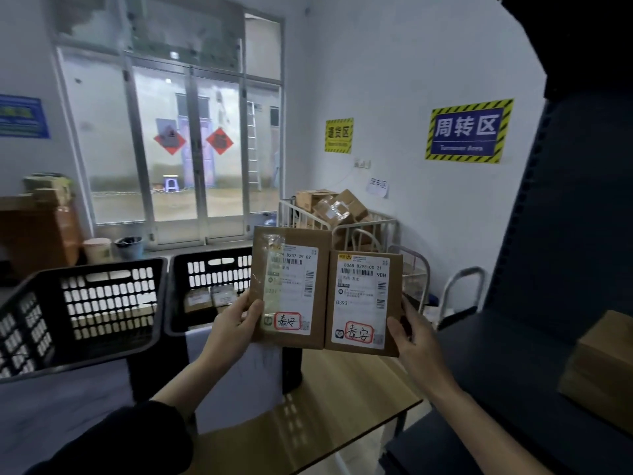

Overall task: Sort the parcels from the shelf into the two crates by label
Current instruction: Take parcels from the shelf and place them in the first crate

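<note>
I hold two brown cardboard parcels upright side by side in front of me, labels facing me. My left hand grips the left parcel by its lower left edge. My right hand grips the right parcel by its lower right edge. Each white label carries a red-framed handwritten mark near the bottom. Two black slotted crates stand on the table to the left: the near crate and the far crate, which has a few small parcels inside. Another brown parcel lies on the dark shelf at right.
A wooden table top lies below my hands. A white wire cart piled with cardboard boxes stands behind the parcels by the wall. A metal trolley handle rises beside the shelf. Glass doors fill the back wall.
</note>
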Demonstrator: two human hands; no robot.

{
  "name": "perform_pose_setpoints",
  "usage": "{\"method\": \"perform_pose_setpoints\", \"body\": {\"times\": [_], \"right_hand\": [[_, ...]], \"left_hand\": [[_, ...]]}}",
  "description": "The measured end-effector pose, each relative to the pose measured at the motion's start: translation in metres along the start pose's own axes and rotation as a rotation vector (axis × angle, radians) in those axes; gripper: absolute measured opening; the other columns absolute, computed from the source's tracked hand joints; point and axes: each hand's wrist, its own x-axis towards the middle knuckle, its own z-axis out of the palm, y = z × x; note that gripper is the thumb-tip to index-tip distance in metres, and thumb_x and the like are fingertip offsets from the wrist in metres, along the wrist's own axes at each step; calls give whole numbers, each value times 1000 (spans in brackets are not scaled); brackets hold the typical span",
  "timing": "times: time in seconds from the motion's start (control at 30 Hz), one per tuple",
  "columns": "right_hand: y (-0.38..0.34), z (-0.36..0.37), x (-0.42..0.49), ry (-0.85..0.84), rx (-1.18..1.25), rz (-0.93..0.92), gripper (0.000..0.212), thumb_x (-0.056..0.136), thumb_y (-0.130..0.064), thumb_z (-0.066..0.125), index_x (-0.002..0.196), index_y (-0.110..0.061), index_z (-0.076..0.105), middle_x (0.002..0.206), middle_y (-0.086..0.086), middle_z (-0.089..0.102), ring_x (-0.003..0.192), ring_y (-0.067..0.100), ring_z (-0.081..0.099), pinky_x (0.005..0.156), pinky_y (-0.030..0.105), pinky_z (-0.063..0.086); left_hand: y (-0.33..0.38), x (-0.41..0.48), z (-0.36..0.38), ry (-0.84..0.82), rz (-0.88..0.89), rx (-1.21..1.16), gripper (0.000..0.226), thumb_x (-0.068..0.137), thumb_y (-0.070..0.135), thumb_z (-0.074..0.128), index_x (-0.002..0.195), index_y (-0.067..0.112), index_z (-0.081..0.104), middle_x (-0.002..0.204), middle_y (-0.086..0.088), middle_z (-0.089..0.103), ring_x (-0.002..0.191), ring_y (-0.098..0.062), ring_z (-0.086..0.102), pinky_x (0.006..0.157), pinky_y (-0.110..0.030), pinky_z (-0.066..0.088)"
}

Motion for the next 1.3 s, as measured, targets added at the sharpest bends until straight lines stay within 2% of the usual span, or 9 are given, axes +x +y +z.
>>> {"method": "perform_pose_setpoints", "body": {"times": [0.2, 0.4, 0.5, 0.63, 0.77, 0.9, 1.03, 1.17, 1.3], "right_hand": [[-22, 53, 27, -28, 3, -69, 41, 95, -29, 46, 135, -37, 42, 123, 3, 56, 108, 12, 57, 85, 27, 51], [-45, 115, 58, -76, 26, -134, 39, 95, -33, 46, 120, -61, 36, 116, 3, 58, 105, 14, 59, 88, 41, 53], [-56, 155, 72, -102, 49, -149, 39, 95, -30, 45, 132, -44, 39, 112, 0, 57, 101, 13, 59, 84, 32, 54], [-81, 209, 82, -146, 54, -179, 37, 97, -23, 44, 127, -42, 36, 100, -15, 51, 100, 10, 53, 81, 20, 48], [-102, 268, 89, -196, 74, -186, 42, 96, -29, 46, 136, -34, 40, 111, 1, 53, 103, 15, 55, 93, 39, 49], [-119, 323, 90, -270, 100, -186, 39, 96, -26, 45, 135, -29, 42, 107, 1, 49, 98, 12, 50, 87, 27, 43], [-129, 367, 91, -348, 113, -185, 33, 96, -30, 45, 128, -30, 49, 106, -2, 51, 107, 18, 51, 90, 32, 46], [-133, 410, 93, -405, 147, -152, 30, 95, -32, 45, 124, -28, 51, 112, 4, 53, 105, 18, 55, 89, 39, 52], [-135, 445, 97, -468, 146, -116, 28, 96, -28, 44, 123, -25, 51, 111, 7, 55, 100, 19, 58, 72, 21, 50]], "left_hand": [[-26, 21, -47, 46, -10, 10, 19, 98, 19, 42, 109, 22, 56, 89, 15, 63, 81, 3, 58, 59, -5, 44], [-62, 46, -101, 115, -31, 12, 19, 97, 24, 45, 107, 23, 61, 95, 4, 69, 91, -14, 66, 77, -27, 53], [-74, 53, -132, 146, -60, -8, 20, 97, 15, 42, 101, 26, 58, 89, 10, 67, 82, -4, 66, 65, -14, 51], [-100, 58, -178, 200, -109, 13, 21, 97, 19, 42, 108, 19, 60, 95, 5, 67, 91, -14, 64, 75, -28, 52], [-128, 57, -222, 279, -171, 71, 16, 97, 20, 43, 106, 22, 56, 87, 11, 61, 81, 0, 56, 65, -13, 41], [-154, 52, -262, 351, -257, 128, 20, 98, 25, 42, 110, 19, 56, 94, 4, 62, 94, -16, 59, 72, -25, 41], [-173, 42, -294, 401, -327, 176, 25, 98, 26, 40, 114, 16, 56, 98, 1, 62, 97, -21, 59, 81, -34, 46], [-189, 37, -318, 428, -398, 204, 25, 98, 26, 39, 113, 14, 57, 95, 2, 61, 90, -17, 57, 66, -22, 41], [-206, 41, -334, 431, -452, 177, 20, 98, 24, 39, 109, 17, 54, 99, -1, 62, 96, -21, 59, 70, -25, 44]]}}
